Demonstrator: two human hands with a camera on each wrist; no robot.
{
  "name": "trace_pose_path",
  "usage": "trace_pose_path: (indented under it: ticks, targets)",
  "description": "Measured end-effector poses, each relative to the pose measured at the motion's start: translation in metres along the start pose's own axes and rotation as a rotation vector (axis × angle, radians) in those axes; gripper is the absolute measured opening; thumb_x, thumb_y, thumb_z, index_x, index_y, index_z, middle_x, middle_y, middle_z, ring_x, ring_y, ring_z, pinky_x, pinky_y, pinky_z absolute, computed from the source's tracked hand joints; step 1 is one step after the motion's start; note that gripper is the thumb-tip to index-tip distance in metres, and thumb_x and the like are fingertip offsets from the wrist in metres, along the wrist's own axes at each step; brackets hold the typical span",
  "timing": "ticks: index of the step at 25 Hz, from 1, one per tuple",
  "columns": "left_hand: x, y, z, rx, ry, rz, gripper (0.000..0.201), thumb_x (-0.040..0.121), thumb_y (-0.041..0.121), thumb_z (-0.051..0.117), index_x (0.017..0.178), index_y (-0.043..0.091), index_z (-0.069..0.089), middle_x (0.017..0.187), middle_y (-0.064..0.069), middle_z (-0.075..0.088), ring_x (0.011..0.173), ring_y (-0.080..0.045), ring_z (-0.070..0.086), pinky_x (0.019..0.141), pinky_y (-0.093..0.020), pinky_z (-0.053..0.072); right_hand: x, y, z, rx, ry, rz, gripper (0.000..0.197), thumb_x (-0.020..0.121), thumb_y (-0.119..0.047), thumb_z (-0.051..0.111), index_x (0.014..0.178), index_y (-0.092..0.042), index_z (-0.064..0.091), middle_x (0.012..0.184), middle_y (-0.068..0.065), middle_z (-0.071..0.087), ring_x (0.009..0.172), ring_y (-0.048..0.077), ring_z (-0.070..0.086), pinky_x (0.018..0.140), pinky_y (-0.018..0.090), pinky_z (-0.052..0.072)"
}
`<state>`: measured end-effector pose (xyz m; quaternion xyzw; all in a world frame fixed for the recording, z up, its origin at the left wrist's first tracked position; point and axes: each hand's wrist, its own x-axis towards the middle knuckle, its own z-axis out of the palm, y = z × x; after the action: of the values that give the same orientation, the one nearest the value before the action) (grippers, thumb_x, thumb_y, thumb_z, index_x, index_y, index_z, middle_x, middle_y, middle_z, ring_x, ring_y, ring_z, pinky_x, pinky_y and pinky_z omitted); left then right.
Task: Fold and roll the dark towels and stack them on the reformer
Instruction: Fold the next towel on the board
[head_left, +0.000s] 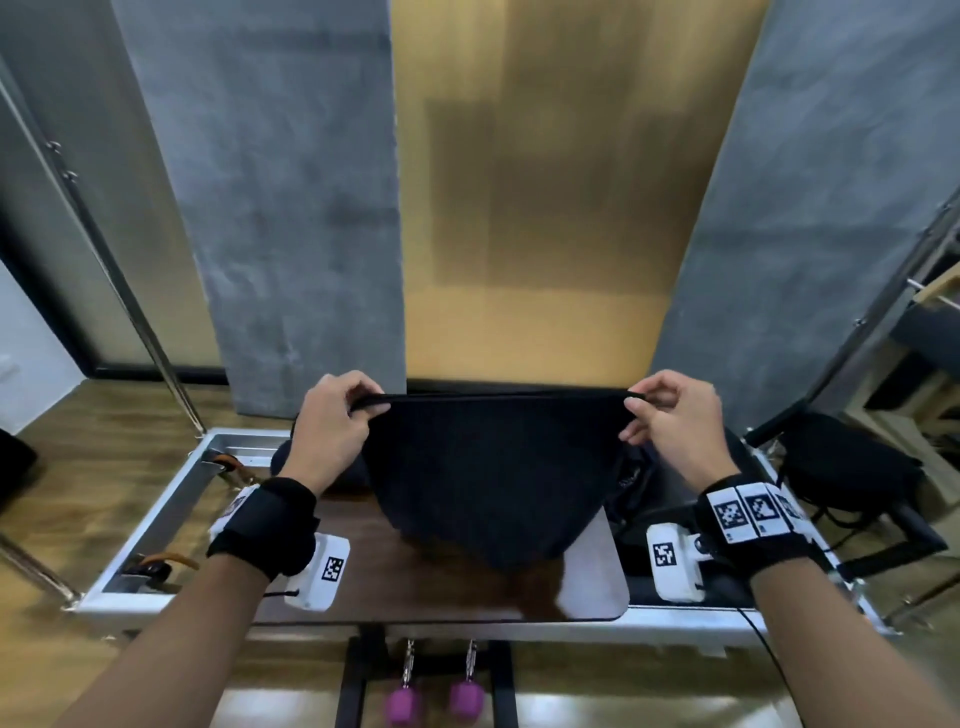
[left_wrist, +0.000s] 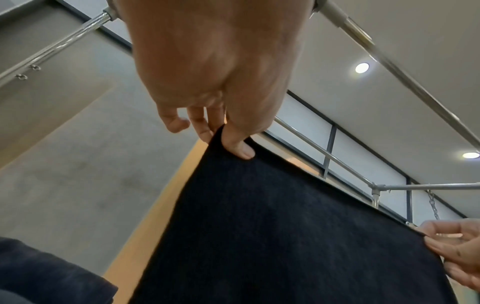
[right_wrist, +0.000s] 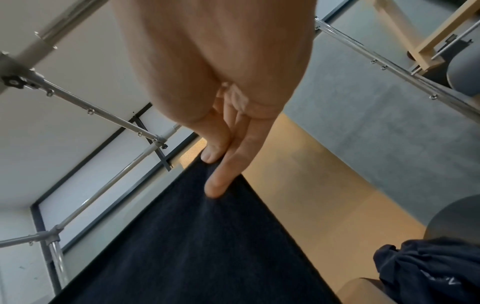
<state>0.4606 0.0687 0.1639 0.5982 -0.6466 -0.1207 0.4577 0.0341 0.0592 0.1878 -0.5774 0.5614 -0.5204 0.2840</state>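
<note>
**Holding a dark towel stretched above the reformer**

Standing under both arms is the reformer (head_left: 166, 512), a silver frame with a glossy dark brown platform (head_left: 467, 587). Above it hangs the dark towel (head_left: 493, 467), its top edge pulled straight and its lower part sagging to the platform. The left hand (head_left: 332, 421) pinches 1 top corner between thumb and fingers; the right hand (head_left: 670, 421) pinches the other corner. 2 purple handles (head_left: 434, 701) hang below the frame.

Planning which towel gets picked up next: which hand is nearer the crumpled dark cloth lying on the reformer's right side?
Right. The right hand is just above and left of the crumpled cloth; the left hand pinches the held towel's far corner.
</note>
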Motion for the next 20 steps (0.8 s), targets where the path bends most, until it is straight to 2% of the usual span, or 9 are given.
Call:
trace_pose_path:
  ticks: [2, 4, 7, 8, 10, 12, 13, 17, 20]
  targets:
    - [-0.002, 0.008, -0.003, 0.030, 0.025, 0.009, 0.027, 0.091, 0.004, 0.076, 0.089, 0.029, 0.066, 0.088, 0.006, 0.073, 0.087, -0.021, 0.069, 0.081, -0.042, 0.057, -0.007, -0.005, 0.005, 0.079, -0.014, 0.011, 0.030, 0.095, 0.005, 0.067, 0.079, -0.020, 0.065, 0.079, 0.024, 0.071, 0.064, 0.038, 0.077, 0.058, 0.040, 0.064]
    - [-0.005, 0.015, -0.007, 0.122, 0.081, -0.002, 0.020, 0.092, 0.012, 0.074, 0.093, 0.029, 0.063, 0.084, 0.013, 0.073, 0.085, -0.022, 0.068, 0.073, -0.041, 0.056, -0.012, -0.012, 0.010, 0.146, 0.023, -0.012, 0.031, 0.097, 0.007, 0.064, 0.082, -0.021, 0.065, 0.087, 0.020, 0.074, 0.079, 0.033, 0.079, 0.072, 0.039, 0.065]
    - [-0.005, 0.021, -0.011, -0.204, 0.094, -0.085, 0.023, 0.095, 0.005, 0.073, 0.088, 0.024, 0.062, 0.080, 0.008, 0.073, 0.069, -0.028, 0.077, 0.051, -0.042, 0.059, -0.014, -0.023, 0.011, 0.120, 0.073, -0.062, 0.031, 0.096, 0.004, 0.065, 0.084, -0.025, 0.064, 0.100, 0.006, 0.079, 0.095, 0.022, 0.078, 0.085, 0.038, 0.061]
    - [-0.005, 0.022, -0.013, -0.331, 0.093, -0.127, 0.027, 0.096, -0.001, 0.069, 0.088, 0.022, 0.060, 0.084, 0.006, 0.074, 0.070, -0.029, 0.079, 0.045, -0.040, 0.059, -0.014, -0.026, 0.011, 0.123, 0.078, -0.056, 0.029, 0.096, 0.003, 0.065, 0.085, -0.025, 0.064, 0.100, 0.005, 0.079, 0.094, 0.023, 0.079, 0.083, 0.038, 0.062]
    - [-0.006, 0.023, -0.014, -0.474, 0.117, -0.150, 0.036, 0.095, -0.019, 0.055, 0.090, 0.017, 0.059, 0.089, 0.001, 0.074, 0.081, -0.027, 0.081, 0.054, -0.035, 0.063, -0.015, -0.031, 0.008, 0.159, 0.081, -0.020, 0.024, 0.098, -0.002, 0.066, 0.086, -0.024, 0.064, 0.090, 0.011, 0.076, 0.071, 0.029, 0.078, 0.061, 0.036, 0.062]
    - [-0.007, 0.023, -0.018, -0.542, 0.141, -0.163, 0.045, 0.090, -0.028, 0.046, 0.093, 0.014, 0.061, 0.091, -0.006, 0.071, 0.077, -0.028, 0.080, 0.061, -0.032, 0.065, -0.016, -0.034, 0.005, 0.098, 0.102, -0.027, 0.021, 0.097, -0.008, 0.068, 0.085, -0.025, 0.064, 0.077, 0.014, 0.072, 0.046, 0.030, 0.067, 0.040, 0.028, 0.048]
    - [-0.007, 0.022, -0.019, -0.564, 0.157, -0.171, 0.043, 0.090, -0.028, 0.049, 0.094, 0.013, 0.063, 0.090, -0.010, 0.072, 0.071, -0.028, 0.079, 0.061, -0.032, 0.064, -0.015, -0.035, 0.003, 0.061, 0.113, -0.034, 0.019, 0.097, -0.009, 0.069, 0.086, -0.024, 0.065, 0.071, 0.012, 0.071, 0.040, 0.027, 0.061, 0.036, 0.026, 0.042]
    - [-0.011, 0.022, -0.024, -0.573, 0.183, -0.157, 0.012, 0.097, 0.005, 0.075, 0.088, 0.010, 0.068, 0.068, -0.009, 0.072, 0.057, -0.023, 0.073, 0.056, -0.032, 0.063, -0.016, -0.038, -0.001, 0.084, 0.137, -0.029, 0.012, 0.097, -0.013, 0.071, 0.098, -0.025, 0.069, 0.065, 0.010, 0.069, 0.040, 0.024, 0.058, 0.040, 0.024, 0.043]
    - [-0.015, 0.025, -0.026, -0.555, 0.181, -0.123, 0.027, 0.097, 0.030, 0.078, 0.084, 0.008, 0.068, 0.065, -0.013, 0.068, 0.054, -0.027, 0.070, 0.051, -0.032, 0.061, -0.018, -0.040, 0.000, 0.132, 0.116, -0.013, 0.018, 0.097, -0.012, 0.073, 0.114, -0.018, 0.069, 0.067, 0.010, 0.073, 0.049, 0.028, 0.070, 0.046, 0.027, 0.054]
